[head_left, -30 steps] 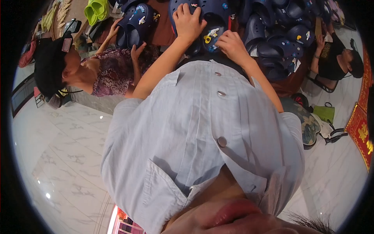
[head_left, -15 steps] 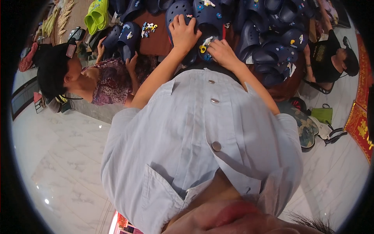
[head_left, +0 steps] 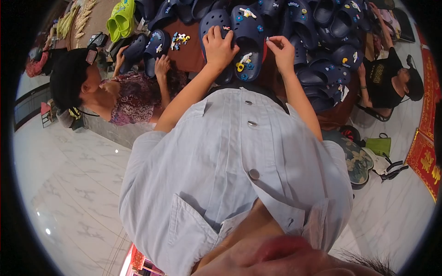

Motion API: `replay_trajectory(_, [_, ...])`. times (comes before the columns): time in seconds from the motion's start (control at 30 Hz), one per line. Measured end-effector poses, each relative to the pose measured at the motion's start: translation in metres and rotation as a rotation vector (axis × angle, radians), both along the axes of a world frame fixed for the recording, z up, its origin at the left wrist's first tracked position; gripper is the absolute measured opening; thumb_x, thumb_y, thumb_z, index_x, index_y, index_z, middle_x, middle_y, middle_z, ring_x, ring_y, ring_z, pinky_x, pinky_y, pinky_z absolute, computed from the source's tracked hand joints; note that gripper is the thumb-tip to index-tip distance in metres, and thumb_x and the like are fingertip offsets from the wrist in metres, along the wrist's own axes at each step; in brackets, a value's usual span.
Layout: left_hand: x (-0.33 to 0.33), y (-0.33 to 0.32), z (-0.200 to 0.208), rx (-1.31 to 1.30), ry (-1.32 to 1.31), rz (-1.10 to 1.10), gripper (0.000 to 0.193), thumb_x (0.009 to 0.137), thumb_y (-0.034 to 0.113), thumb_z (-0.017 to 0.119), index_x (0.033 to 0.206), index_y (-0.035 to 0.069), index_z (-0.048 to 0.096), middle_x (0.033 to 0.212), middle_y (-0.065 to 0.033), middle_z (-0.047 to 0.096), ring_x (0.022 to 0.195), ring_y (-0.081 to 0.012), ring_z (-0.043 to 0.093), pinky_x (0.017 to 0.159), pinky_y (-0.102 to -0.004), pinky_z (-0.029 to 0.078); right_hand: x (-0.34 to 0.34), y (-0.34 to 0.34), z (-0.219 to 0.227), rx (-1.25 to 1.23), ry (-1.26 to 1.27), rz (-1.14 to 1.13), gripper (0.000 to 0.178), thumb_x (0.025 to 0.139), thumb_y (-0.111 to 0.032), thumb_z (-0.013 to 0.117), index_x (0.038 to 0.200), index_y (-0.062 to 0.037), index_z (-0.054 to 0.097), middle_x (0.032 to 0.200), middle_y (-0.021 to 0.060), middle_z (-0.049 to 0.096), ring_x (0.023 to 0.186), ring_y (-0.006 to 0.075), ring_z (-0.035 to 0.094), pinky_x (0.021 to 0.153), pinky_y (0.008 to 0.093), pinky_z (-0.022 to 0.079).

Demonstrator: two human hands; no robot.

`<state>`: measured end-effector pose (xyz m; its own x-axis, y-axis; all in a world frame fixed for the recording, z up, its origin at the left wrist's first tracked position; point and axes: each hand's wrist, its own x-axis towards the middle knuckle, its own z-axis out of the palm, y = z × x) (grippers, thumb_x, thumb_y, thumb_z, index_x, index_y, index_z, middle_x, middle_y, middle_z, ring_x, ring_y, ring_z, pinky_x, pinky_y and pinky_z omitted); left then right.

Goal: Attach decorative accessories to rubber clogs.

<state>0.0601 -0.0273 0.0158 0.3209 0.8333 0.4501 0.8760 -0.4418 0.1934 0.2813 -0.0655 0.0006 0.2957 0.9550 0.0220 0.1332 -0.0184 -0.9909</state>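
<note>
A pair of navy clogs lies in front of me, toes pointing away. My left hand (head_left: 220, 49) is closed over the left clog (head_left: 212, 19), fingers on its upper and thumb against the neighbouring shoe. The right clog (head_left: 251, 34) carries several shoe charms: a white figure at the toe, blue flowers, and a white-and-yellow charm (head_left: 244, 62) near the heel. Just right of this clog my right hand (head_left: 283, 51) is raised, its thumb and forefinger pinching a small pale piece (head_left: 268, 39), seemingly a shoe charm. Its exact shape is too small to make out.
More navy clogs (head_left: 322, 76) are heaped at the right and along the back. Loose charms (head_left: 178, 40) lie on the brown table (head_left: 184, 59) to the left. A person on the left handles navy clogs (head_left: 155, 51); another sits at right. Lime clogs (head_left: 120, 20) stand far left.
My right hand has lifted off the right clog's heel area and moved up and right, with a small pale piece in its fingertips. My left hand stays on the left clog.
</note>
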Motion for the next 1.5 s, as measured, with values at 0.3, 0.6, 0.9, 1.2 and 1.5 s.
replay_trajectory(0.3, [-0.001,-0.002,0.001,0.03,-0.036,-0.001,0.046,0.063,0.029,0.072,0.106,0.012,0.066,0.117,-0.0203,0.05,0.116,-0.0394,0.045,0.093,-0.0507,0.036,-0.016,0.02,-0.021,0.012,-0.035,0.022,0.013,0.081,-0.013,0.072,0.09,-0.0035,0.069,0.084,0.0051,0.068,0.075,0.0116,0.062,0.07,0.0261,0.047])
replay_trajectory(0.6, [0.001,-0.004,-0.004,0.053,-0.047,0.006,0.045,0.063,0.029,0.072,0.105,0.013,0.066,0.116,-0.0208,0.05,0.115,-0.0401,0.045,0.092,-0.0514,0.037,-0.019,0.008,-0.016,0.106,-0.218,0.026,0.014,0.082,-0.012,0.07,0.094,-0.0047,0.071,0.089,0.0077,0.062,0.077,0.0193,0.061,0.072,0.0295,0.047])
replay_trajectory(0.9, [-0.001,-0.002,-0.005,0.033,-0.032,0.01,0.049,0.063,0.032,0.076,0.108,0.016,0.067,0.118,-0.0199,0.05,0.116,-0.0385,0.046,0.092,-0.0502,0.037,0.002,-0.004,0.0,0.163,-0.536,0.213,0.027,0.088,-0.02,0.063,0.114,-0.0137,0.069,0.099,0.0101,0.06,0.096,0.026,0.056,0.084,0.034,0.045])
replay_trajectory(1.2, [-0.002,-0.002,0.0,0.048,0.007,-0.013,0.049,0.065,0.035,0.076,0.11,0.018,0.066,0.118,-0.0196,0.05,0.117,-0.0384,0.045,0.093,-0.0509,0.036,-0.015,-0.039,0.024,0.478,-0.851,0.358,0.022,0.072,-0.005,0.069,0.094,-0.008,0.067,0.09,0.0046,0.063,0.091,0.0242,0.058,0.078,0.0366,0.045])
replay_trajectory(1.5, [-0.01,-0.002,0.014,0.031,-0.144,-0.097,0.043,0.071,0.029,0.073,0.112,0.017,0.066,0.113,-0.0178,0.054,0.113,-0.0358,0.05,0.092,-0.0477,0.04,-0.043,-0.033,0.018,0.537,-1.109,0.528,0.029,0.076,-0.011,0.06,0.105,-0.0063,0.065,0.099,0.0052,0.061,0.101,0.023,0.055,0.082,0.0346,0.044])
